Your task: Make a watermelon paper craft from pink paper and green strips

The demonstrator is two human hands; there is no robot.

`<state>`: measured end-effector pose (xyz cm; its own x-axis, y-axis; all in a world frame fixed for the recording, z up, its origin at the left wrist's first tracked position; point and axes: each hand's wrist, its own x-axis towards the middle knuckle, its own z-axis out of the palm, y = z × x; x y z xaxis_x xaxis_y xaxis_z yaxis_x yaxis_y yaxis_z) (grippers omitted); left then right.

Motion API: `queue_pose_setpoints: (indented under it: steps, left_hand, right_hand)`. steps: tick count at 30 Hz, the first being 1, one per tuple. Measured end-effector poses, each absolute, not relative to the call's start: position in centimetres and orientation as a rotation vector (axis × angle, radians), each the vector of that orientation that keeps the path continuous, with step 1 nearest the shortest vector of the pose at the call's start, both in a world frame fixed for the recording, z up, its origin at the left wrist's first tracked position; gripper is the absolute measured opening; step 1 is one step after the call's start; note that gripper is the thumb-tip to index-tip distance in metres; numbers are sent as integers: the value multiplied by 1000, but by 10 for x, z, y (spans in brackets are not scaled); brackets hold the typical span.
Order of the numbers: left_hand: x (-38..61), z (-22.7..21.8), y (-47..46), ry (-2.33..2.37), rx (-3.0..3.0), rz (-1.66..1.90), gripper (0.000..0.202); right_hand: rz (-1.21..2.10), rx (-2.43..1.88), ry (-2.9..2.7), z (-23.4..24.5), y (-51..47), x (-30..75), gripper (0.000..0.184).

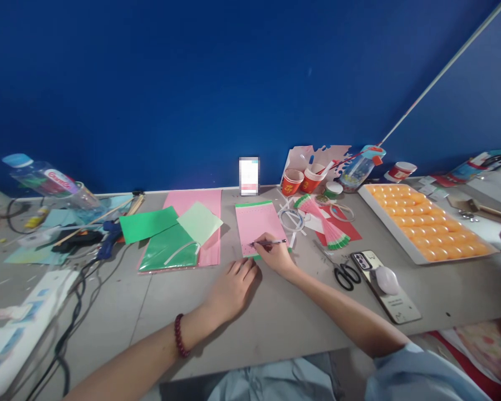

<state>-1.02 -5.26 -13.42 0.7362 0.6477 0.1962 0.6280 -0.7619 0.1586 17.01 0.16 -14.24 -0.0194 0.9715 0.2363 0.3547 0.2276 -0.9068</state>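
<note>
- The pink paper sheet [256, 220], green along its far and near edges, lies flat on the grey table [167, 298] in front of the person, with small dark marks near both ends
- The right hand [271, 252] has a slim pen [279, 241] pinched between thumb and fingers, closed snugly around the barrel near the tip, its back end pointing right; the hand rests over the sheet's near right part
- The left hand [234, 285] lies palm down, fingers loosely together and slightly bent, gripping nothing; its fingertips are just beside the near edge, and whether they touch the paper I cannot tell
- The sheet should be very light and thin, bending easily, prone to creasing, tearing or sliding under the pen; flat fingertips on a green border would steady it best, and lifting suits two opposite edges
- The pen looks light, stiff and smooth, perhaps a little slippery; low on the barrel is the sensible hold, with gentle pressure so the point doesn't pierce the paper
</note>
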Motion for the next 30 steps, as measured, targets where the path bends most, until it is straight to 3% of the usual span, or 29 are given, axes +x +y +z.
queue_pose_setpoints:
  steps: [30]
  left_hand:
    - [-10, -133, -53, 1044, 2860, 388, 40]
  right_hand:
    - [777, -1327, -1399, -135, 3, 178, 10]
